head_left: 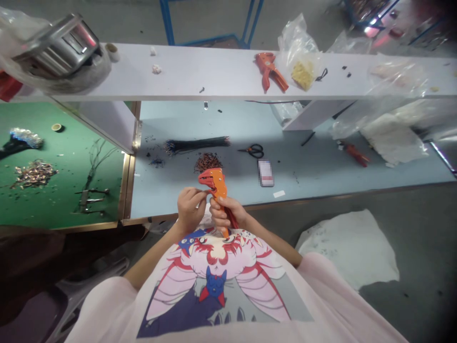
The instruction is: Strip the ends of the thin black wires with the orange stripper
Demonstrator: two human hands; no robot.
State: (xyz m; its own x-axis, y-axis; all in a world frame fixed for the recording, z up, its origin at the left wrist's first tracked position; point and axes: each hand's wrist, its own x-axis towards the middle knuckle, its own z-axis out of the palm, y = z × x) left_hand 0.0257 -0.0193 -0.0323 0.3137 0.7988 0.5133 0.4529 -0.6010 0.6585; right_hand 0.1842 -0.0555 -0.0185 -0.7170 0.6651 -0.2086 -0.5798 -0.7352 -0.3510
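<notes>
My right hand (226, 214) is wrapped round the handles of an orange and red wire stripper (218, 183), held upright near the bench's front edge. Beside its jaws, my left hand (192, 208) pinches something thin, perhaps a wire, that reaches the tool. Just beyond the tool lies a pile of short copper-coloured pieces (208, 162). Behind that pile a bundle of dark wires (198, 143) rests lengthwise on the blue bench top (171, 183). Black-handled scissors (254, 151) and a phone (266, 172) lie to the right.
A white shelf (221, 71) crosses above the bench, carrying a second orange tool (270, 72), plastic bags and a metal container (62, 45). Another red-handled tool (356, 154) lies at the right. The green bench (67, 200) at left holds a wire pile (34, 174) and small clamps.
</notes>
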